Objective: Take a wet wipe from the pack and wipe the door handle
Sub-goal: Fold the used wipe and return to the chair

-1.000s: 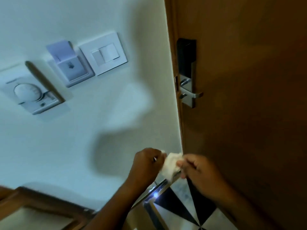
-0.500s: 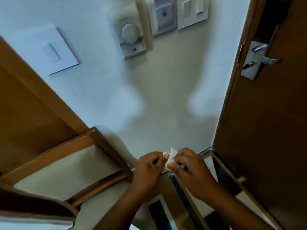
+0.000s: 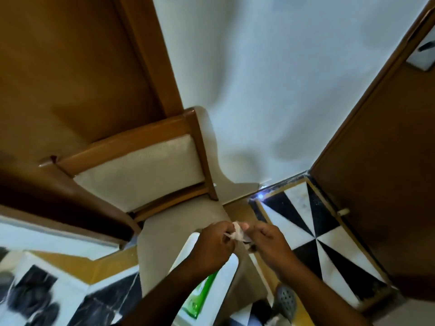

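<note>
A: Down went the view since half a sec ago. Wall switches are gone from sight, and the door handle (image 3: 423,56) slid way up to the top right corner, only a bit of it shows now.

B: Biggest stuff first?

A: Brown door (image 3: 386,184) on the right, white wall (image 3: 270,78) in the middle, more brown wood on the left. Then a chair (image 3: 141,170) w/ a pale cushion, low down by the wall. Black & white floor tiles (image 3: 313,234) under the hands.

B: And the pack?

A: White & green pack (image 3: 204,288) lies on the chair seat, right under the left arm, partly hidden.

B: Hands?

A: Left hand (image 3: 214,245) & right hand (image 3: 268,243) are close together, low in the middle. Both pinch the wet wipe (image 3: 237,232) between them. Fingers are curled in tight on it, not spread. Wipe looks bunched up, small & white. Pic is blurry, so I can't tell if it's folded or twisted.

B: So how far along?

A: I think the wipe is out of the pack, and they're prob opening it up. Handle isn't wiped yet. It's well apart from the hands, up high.

B: What could go wrong?

A: Thin wet wipe could rip if both hands pull too hard. Or it stays in a wad & only cleans a tiny spot. It could slip & drop on the floor, then it's dirty. Also, eyes are off the handle now, so the reach up could miss it.
</note>
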